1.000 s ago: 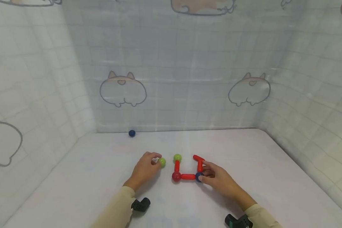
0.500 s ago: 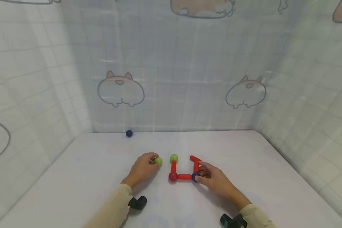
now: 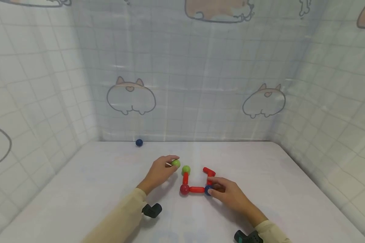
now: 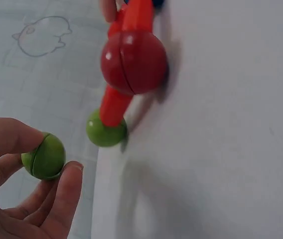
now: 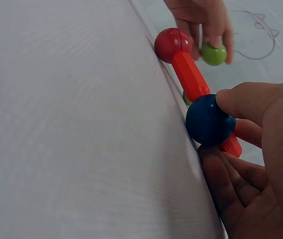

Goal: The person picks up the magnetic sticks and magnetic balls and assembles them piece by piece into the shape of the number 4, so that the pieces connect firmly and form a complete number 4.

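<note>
My left hand (image 3: 159, 171) pinches a loose green ball (image 4: 49, 157) between thumb and fingers, raised above the table, just left of and beyond the joined pieces. These are red rods (image 3: 197, 189) and balls in a squared U: a green ball (image 3: 186, 169) at the far left end, a red ball (image 3: 184, 189) at the near left corner, a blue ball (image 5: 209, 122) at the near right. My right hand (image 3: 232, 194) grips the blue ball, its fingers partly covering the rod behind it. Across that rod's far end lies another short red rod (image 3: 209, 171).
A second blue ball (image 3: 139, 142) sits at the back left by the wall sheet. The white table (image 3: 94, 189) is enclosed by pale checked sheets (image 3: 182, 111) at the back and both sides. Dark wrist cameras (image 3: 152, 210) hang beneath the sleeves.
My left hand has moved away from me and slightly right with its green ball, closer to the green ball on the frame. The right hand stays at the blue ball.
</note>
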The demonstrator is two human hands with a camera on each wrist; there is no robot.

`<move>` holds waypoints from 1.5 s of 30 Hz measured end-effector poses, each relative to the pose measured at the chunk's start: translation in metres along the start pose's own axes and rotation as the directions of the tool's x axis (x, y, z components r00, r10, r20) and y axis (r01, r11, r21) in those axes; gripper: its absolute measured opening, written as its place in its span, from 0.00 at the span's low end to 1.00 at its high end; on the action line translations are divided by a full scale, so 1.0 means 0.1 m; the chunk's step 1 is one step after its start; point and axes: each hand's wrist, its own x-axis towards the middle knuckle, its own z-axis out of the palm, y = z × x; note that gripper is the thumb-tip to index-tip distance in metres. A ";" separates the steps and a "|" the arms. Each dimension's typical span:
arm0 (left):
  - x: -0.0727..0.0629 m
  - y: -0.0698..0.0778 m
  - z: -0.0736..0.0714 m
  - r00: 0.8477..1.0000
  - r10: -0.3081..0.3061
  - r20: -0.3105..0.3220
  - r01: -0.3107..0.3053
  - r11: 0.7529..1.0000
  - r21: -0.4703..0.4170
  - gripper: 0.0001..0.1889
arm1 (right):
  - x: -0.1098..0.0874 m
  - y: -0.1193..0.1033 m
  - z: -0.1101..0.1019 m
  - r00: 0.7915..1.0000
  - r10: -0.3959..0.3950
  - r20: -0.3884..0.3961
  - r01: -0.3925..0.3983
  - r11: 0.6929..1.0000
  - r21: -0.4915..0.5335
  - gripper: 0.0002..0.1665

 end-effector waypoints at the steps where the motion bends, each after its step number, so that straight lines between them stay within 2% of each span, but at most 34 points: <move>1: 0.00 0.03 0.02 1.000 0.002 0.001 -0.002 1.000 -0.013 0.19 | -0.01 0.00 0.00 1.000 0.001 -0.001 -0.001 1.000 -0.006 0.30; 6: 0.04 0.18 0.13 0.998 0.012 0.060 -0.002 0.986 -0.164 0.20 | -0.06 -0.02 -0.04 1.000 -0.006 -0.011 0.006 1.000 -0.018 0.29; 9: 0.07 0.24 0.21 0.995 -0.001 0.100 0.026 0.970 -0.240 0.20 | -0.09 -0.02 -0.04 1.000 -0.016 -0.005 0.016 1.000 -0.006 0.29; 11: 0.08 0.28 0.26 0.993 -0.006 0.117 0.036 0.965 -0.260 0.20 | -0.10 -0.02 -0.04 1.000 -0.019 -0.002 0.019 1.000 -0.005 0.29; 14: 0.10 0.36 0.34 0.987 0.018 0.162 0.027 0.962 -0.273 0.20 | -0.11 0.00 -0.05 1.000 -0.022 -0.009 0.022 1.000 -0.013 0.28; 18: 0.10 0.44 0.41 0.974 0.021 0.225 0.028 0.977 -0.213 0.22 | -0.11 0.03 -0.04 0.999 -0.041 0.001 0.041 0.999 -0.005 0.28; 22: 0.09 0.49 0.46 0.966 0.010 0.258 0.034 0.986 -0.165 0.22 | -0.12 0.04 -0.04 0.998 -0.052 0.021 0.052 0.999 0.000 0.29; 29: 0.10 0.57 0.58 0.960 0.035 0.277 -0.001 0.993 -0.121 0.21 | -0.16 0.04 -0.05 0.997 -0.080 0.012 0.080 0.997 0.021 0.28; 33: 0.10 0.60 0.64 0.958 0.023 0.285 -0.007 0.998 -0.059 0.18 | -0.19 0.03 -0.06 0.997 -0.080 0.011 0.080 0.997 0.018 0.28; 39: 0.14 0.61 0.68 0.944 -0.004 0.331 -0.011 0.999 0.044 0.16 | -0.16 0.03 -0.05 0.996 -0.085 0.011 0.084 0.996 0.014 0.28; 45: 0.16 0.63 0.69 0.943 -0.007 0.333 -0.005 0.999 0.035 0.17 | -0.12 0.02 -0.03 0.997 -0.081 0.007 0.081 0.997 0.003 0.29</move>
